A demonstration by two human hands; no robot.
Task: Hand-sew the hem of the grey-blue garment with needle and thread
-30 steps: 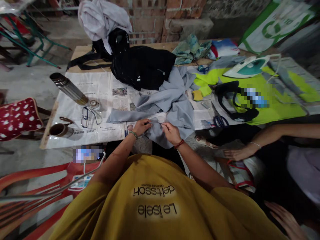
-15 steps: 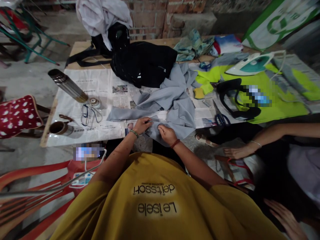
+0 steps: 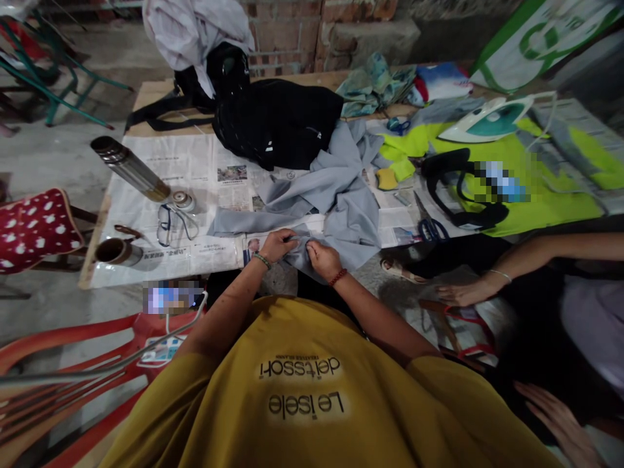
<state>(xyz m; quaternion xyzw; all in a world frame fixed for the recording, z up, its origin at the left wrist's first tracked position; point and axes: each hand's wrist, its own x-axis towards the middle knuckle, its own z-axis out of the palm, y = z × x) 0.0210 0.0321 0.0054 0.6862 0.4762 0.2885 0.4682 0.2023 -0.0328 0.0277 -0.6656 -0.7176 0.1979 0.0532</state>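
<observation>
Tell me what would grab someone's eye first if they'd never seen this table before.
Probably the bright yellow cloth on the right of the table, with a white and teal iron near its back edge. Front and centre, the left hand and right hand pinch a grey cloth, with a black bag behind it. Past the table's left end sits a red patterned cushion.

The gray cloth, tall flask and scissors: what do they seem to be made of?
Gray cloth: probably woven fabric, matte, with soft folds. Flask: likely polished metal, judging by its bright streaks. Scissors: dark blue handles, perhaps plastic; grayish blades, probably metal, finish unclear.
</observation>
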